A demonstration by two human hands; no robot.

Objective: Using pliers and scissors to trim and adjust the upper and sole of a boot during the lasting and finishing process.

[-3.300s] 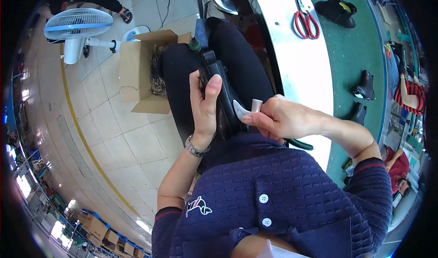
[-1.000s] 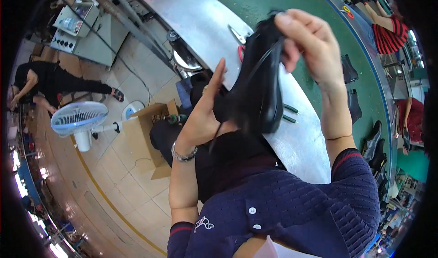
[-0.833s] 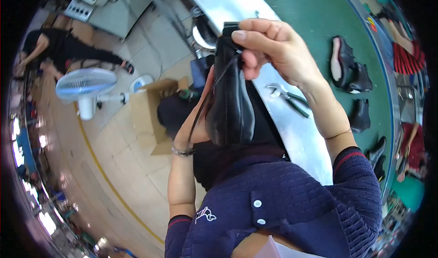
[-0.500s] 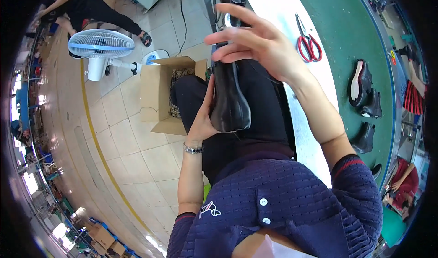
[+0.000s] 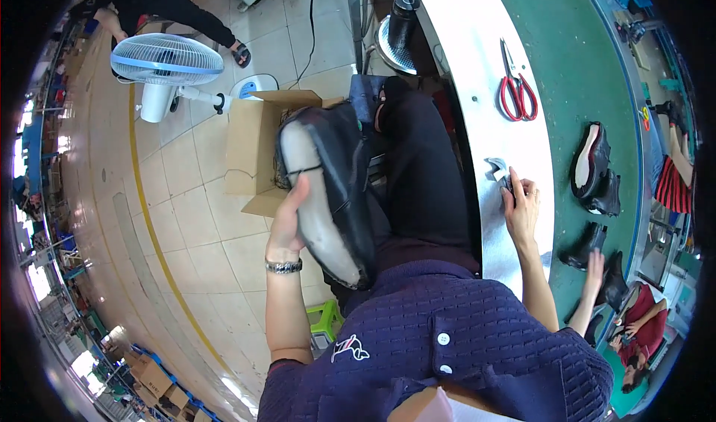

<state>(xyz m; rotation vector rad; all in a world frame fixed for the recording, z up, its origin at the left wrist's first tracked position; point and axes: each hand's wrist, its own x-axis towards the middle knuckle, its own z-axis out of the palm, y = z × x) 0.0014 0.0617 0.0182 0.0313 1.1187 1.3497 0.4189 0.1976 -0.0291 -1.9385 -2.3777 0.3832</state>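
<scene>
My left hand (image 5: 287, 224) holds a black shoe (image 5: 350, 161) from below, its pale underside (image 5: 313, 198) turned toward me, above my lap. My right hand (image 5: 520, 204) rests stretched out on the metal table edge (image 5: 455, 64). Its fingertips touch a small grey metal tool (image 5: 494, 170); the fingers do not appear closed around it.
Red scissors (image 5: 516, 94) lie further along the metal edge. Several black shoes (image 5: 594, 170) sit on the green belt (image 5: 567, 64), and another person's hand (image 5: 594, 264) reaches among them. An open cardboard box (image 5: 250, 149), a fan (image 5: 165, 60) and a green stool (image 5: 323, 321) stand on the tiled floor.
My right hand has let go of the shoe and moved right, down onto the table by the small tool. My left hand alone now holds the shoe, turned with its underside up.
</scene>
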